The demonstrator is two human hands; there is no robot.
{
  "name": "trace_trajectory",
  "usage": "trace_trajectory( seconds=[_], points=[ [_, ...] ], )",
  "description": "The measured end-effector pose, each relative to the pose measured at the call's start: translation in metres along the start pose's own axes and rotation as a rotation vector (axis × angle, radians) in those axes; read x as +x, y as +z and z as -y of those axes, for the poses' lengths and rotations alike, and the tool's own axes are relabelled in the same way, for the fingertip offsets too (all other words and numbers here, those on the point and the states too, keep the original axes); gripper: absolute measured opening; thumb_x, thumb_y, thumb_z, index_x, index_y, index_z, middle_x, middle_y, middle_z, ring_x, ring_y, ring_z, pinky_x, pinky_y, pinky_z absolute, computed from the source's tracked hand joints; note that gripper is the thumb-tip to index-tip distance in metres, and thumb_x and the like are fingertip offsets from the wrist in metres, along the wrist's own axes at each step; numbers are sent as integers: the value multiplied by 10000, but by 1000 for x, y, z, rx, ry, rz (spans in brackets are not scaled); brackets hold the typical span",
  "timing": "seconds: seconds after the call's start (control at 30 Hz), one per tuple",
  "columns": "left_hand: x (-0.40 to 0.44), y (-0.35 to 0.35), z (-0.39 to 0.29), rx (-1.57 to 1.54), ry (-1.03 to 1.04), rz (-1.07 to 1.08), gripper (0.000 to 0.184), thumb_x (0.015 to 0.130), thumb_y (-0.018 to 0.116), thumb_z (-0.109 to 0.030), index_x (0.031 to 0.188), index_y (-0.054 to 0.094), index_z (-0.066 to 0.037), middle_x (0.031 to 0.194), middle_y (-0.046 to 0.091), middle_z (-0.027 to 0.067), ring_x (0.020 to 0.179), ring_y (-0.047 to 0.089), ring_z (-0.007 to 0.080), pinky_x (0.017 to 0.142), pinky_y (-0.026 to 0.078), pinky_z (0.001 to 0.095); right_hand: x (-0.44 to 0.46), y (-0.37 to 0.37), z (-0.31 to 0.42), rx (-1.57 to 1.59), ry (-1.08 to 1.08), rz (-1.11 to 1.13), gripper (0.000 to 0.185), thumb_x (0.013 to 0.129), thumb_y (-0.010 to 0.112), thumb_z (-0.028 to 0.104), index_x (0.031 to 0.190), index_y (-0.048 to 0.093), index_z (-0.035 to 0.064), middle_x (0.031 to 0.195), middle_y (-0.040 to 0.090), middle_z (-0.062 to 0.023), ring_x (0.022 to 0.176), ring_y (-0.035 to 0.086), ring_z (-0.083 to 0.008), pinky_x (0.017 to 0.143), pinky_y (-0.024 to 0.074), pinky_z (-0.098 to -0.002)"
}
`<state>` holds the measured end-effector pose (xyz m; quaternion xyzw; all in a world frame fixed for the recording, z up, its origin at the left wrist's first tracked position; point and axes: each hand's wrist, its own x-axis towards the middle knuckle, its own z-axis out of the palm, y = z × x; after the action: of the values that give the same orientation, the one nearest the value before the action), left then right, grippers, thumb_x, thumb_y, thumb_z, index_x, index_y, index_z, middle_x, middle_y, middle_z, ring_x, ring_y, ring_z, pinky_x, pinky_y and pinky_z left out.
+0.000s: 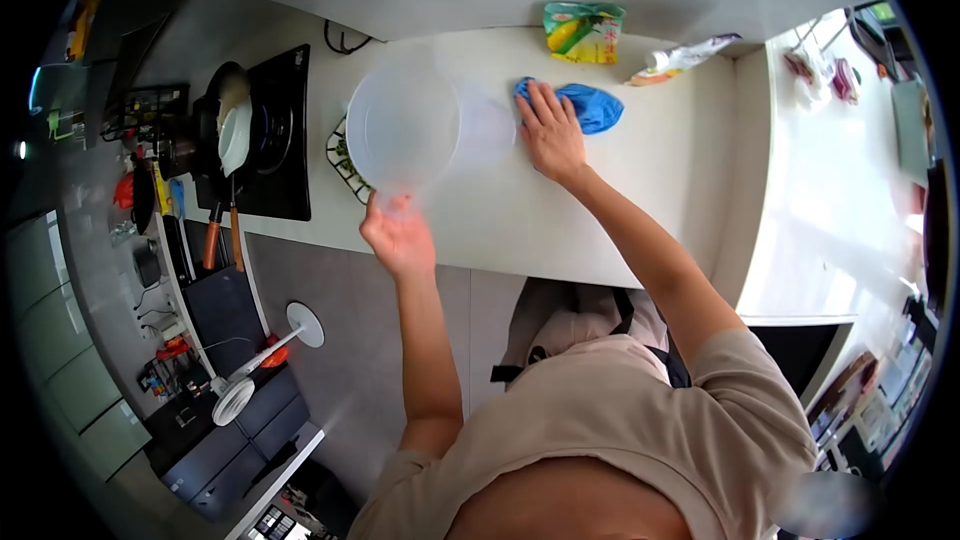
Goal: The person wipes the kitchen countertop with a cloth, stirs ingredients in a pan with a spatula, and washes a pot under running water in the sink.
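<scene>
My left hand (397, 236) is closed on the near rim of a translucent plastic container (405, 128), round and slightly blurred, held up over the white counter (480, 215). Partly hidden behind the container is a dish with green bits (346, 162). On the counter to the right, my right hand (553, 132) lies flat with outstretched fingers on a crumpled blue cloth (596, 108). The cloth shows on both sides of the fingers.
A green and yellow pouch (584, 33) and a white-capped pouch (685, 58) lie at the counter's back. Left is a black stove (285, 130) with pans, including a white-lined one (235, 140). A pedestal fan (304, 326) stands on the floor.
</scene>
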<state>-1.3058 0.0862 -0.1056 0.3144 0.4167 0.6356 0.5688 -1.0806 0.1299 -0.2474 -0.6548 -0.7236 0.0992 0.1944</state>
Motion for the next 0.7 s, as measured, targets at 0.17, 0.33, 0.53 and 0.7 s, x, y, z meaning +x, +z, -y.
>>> trace_trajectory(
  seconds=[0.17, 0.33, 0.53, 0.7],
  points=[
    [0, 4, -6, 122, 90, -164, 403, 897, 403, -345, 1080, 541, -14, 1037, 512, 52, 1035, 460, 190, 950, 344, 378, 100, 44, 9, -12, -149, -70, 451, 910, 445, 247, 1329, 448, 80, 1447, 351, -114, 1337, 313, -271, 1080, 249, -468],
    [27, 22, 10, 72, 195, -156, 345, 903, 432, -352, 975, 548, -35, 930, 543, 46, 935, 491, 181, 908, 355, 347, 84, 55, 26, 133, -87, -110, 457, 900, 441, 257, 1316, 461, 69, 1425, 388, -106, 1329, 325, -264, 1086, 244, -455],
    [48, 39, 55, 61, 141, -166, 258, 876, 456, -273, 893, 540, -29, 897, 522, 35, 904, 472, 158, 865, 348, 327, -105, 16, 60, 148, -402, 236, 462, 909, 468, 276, 1343, 443, 118, 1466, 331, -74, 1331, 323, -243, 1076, 273, -445],
    [35, 70, 83, 101, 88, -201, 257, 882, 440, -270, 776, 509, -46, 889, 507, 49, 938, 457, 168, 895, 323, 319, -220, -79, -7, 89, -80, 370, 488, 877, 556, 281, 1350, 448, 233, 1486, 304, -26, 1347, 302, -250, 1035, 297, -476]
  ],
)
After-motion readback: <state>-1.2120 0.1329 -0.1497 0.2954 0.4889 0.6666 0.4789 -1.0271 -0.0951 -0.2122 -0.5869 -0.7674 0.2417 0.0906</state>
